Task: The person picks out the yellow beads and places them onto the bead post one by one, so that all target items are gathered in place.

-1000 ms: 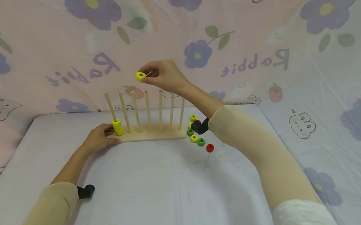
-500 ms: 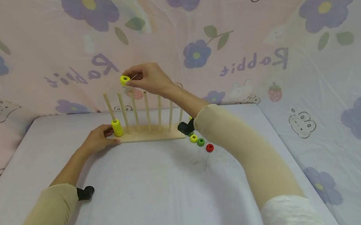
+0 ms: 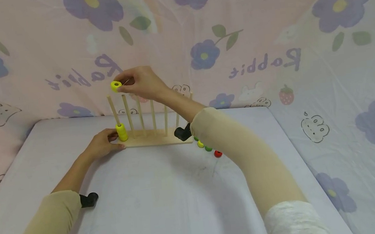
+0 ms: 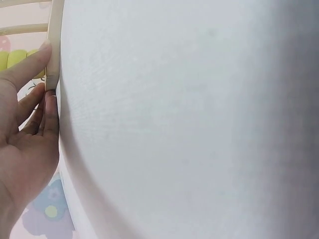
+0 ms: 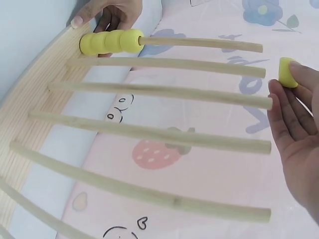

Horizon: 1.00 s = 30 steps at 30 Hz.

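A wooden rack with a flat base (image 3: 159, 139) and a row of upright pegs stands on the table. Several yellow beads (image 3: 121, 133) are stacked low on its leftmost peg (image 3: 113, 109). My left hand (image 3: 101, 144) holds the left end of the base, its thumb (image 4: 34, 63) on the board and the fingers around the end. Above the leftmost peg, slightly right of its tip, my right hand (image 3: 142, 83) pinches another yellow bead (image 3: 115, 87) between thumb and fingertips. In the right wrist view this bead (image 5: 285, 72) is apart from all the pegs.
Loose beads lie right of the base, partly hidden by my right forearm: a red bead (image 3: 218, 154), a yellow bead (image 3: 200, 144) and green ones (image 3: 208, 149). A patterned cloth (image 3: 249, 24) hangs behind the white table (image 3: 141, 196).
My right hand has moved left with the yellow bead, from above the middle pegs to above the leftmost peg. The left hand stays on the base.
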Available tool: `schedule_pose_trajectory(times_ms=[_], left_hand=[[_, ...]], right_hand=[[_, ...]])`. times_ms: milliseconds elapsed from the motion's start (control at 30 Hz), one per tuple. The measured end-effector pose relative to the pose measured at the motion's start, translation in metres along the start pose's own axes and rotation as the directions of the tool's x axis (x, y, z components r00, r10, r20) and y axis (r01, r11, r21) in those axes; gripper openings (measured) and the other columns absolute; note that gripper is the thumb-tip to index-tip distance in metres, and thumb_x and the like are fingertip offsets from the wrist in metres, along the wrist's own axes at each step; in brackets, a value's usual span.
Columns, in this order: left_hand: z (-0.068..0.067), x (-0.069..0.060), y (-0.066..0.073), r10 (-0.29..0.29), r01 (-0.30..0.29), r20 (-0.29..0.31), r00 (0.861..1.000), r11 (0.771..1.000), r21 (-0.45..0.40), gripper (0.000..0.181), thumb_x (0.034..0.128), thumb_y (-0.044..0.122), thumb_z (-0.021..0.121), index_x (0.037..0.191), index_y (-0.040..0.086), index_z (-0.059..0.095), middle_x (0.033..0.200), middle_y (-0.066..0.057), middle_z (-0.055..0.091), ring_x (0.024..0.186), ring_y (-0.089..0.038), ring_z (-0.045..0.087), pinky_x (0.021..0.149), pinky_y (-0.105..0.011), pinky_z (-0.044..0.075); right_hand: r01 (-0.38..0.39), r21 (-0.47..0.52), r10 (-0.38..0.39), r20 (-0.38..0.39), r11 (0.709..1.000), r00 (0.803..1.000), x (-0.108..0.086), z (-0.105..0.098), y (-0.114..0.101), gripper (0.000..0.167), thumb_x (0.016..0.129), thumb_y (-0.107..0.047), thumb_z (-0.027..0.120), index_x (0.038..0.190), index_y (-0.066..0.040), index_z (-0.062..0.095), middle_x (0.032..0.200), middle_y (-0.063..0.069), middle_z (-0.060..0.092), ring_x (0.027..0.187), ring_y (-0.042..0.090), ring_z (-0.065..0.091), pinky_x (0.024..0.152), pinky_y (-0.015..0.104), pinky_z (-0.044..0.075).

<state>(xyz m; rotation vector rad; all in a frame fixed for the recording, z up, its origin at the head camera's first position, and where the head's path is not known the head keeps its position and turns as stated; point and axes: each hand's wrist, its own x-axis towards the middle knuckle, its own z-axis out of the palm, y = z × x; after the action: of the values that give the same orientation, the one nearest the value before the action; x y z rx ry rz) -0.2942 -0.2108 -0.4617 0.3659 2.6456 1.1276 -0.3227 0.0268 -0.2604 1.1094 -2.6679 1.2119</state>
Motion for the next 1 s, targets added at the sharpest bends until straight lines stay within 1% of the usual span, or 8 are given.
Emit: schedule_pose_trajectory(times_ms=[267, 600, 700, 800, 900, 1000], left_hand=[[0.0, 0.002, 0.001, 0.005, -0.005, 0.002, 1.0, 1.0, 0.005, 0.081, 0.0849, 0.024, 0.081, 0.146, -0.008, 0.038, 0.142, -0.029, 0.045, 0.13, -0.044, 0.048, 0.111, -0.053, 0.039], [0.0, 0.003, 0.003, 0.013, -0.014, 0.01, 1.0, 1.0, 0.013, 0.082, 0.0855, 0.027, 0.08, 0.146, -0.009, 0.037, 0.142, -0.03, 0.045, 0.13, -0.044, 0.047, 0.111, -0.054, 0.039], [-0.001, 0.002, 0.004, 0.006, -0.006, 0.012, 1.0, 1.0, 0.013, 0.082, 0.0856, 0.027, 0.08, 0.146, -0.009, 0.037, 0.142, -0.03, 0.045, 0.13, -0.044, 0.047, 0.111, -0.054, 0.039], [-0.001, 0.001, 0.006, 0.0, 0.0, 0.013, 1.0, 1.0, 0.003, 0.082, 0.0858, 0.027, 0.08, 0.145, -0.01, 0.037, 0.142, -0.031, 0.045, 0.131, -0.045, 0.046, 0.111, -0.055, 0.038], [-0.002, 0.0, 0.006, -0.002, 0.002, 0.014, 1.0, 1.0, -0.002, 0.082, 0.0864, 0.027, 0.079, 0.145, -0.011, 0.036, 0.143, -0.031, 0.044, 0.131, -0.046, 0.046, 0.111, -0.055, 0.037], [-0.002, -0.001, 0.005, -0.01, 0.01, 0.019, 1.0, 1.0, -0.007, 0.08, 0.0869, 0.025, 0.079, 0.145, -0.01, 0.036, 0.144, -0.03, 0.044, 0.131, -0.045, 0.046, 0.112, -0.055, 0.037]], right_hand=[[0.008, -0.021, -0.007, 0.042, 1.0, 0.999, 0.006, 0.01, -0.003, 0.032, 0.093, -0.016, 0.072, 0.123, -0.006, 0.069, 0.108, 0.001, 0.073, 0.09, 0.002, 0.067, 0.083, 0.013, 0.052], [-0.003, -0.056, 0.008, 0.087, 0.998, 0.996, 0.011, 0.017, -0.002, 0.034, 0.093, -0.02, 0.072, 0.124, -0.008, 0.069, 0.108, -0.001, 0.073, 0.093, 0.002, 0.065, 0.081, 0.013, 0.051], [0.002, -0.079, 0.006, 0.099, 0.997, 0.995, 0.011, 0.019, -0.002, 0.034, 0.093, -0.021, 0.071, 0.125, -0.009, 0.069, 0.111, -0.001, 0.073, 0.095, 0.001, 0.065, 0.081, 0.013, 0.051], [0.007, -0.095, 0.002, 0.096, 0.995, 0.995, 0.011, 0.022, -0.002, 0.032, 0.093, -0.021, 0.072, 0.123, -0.009, 0.07, 0.109, -0.001, 0.074, 0.094, 0.001, 0.066, 0.081, 0.013, 0.051], [0.0, -0.101, 0.011, 0.103, 0.995, 0.995, 0.012, 0.024, -0.001, 0.03, 0.093, -0.021, 0.072, 0.121, -0.01, 0.071, 0.107, -0.001, 0.074, 0.093, 0.001, 0.066, 0.081, 0.012, 0.051], [-0.013, -0.12, 0.027, 0.123, 0.993, 0.992, 0.014, 0.026, -0.001, 0.031, 0.093, -0.022, 0.071, 0.123, -0.012, 0.071, 0.109, -0.003, 0.074, 0.095, 0.001, 0.065, 0.082, 0.011, 0.05]])
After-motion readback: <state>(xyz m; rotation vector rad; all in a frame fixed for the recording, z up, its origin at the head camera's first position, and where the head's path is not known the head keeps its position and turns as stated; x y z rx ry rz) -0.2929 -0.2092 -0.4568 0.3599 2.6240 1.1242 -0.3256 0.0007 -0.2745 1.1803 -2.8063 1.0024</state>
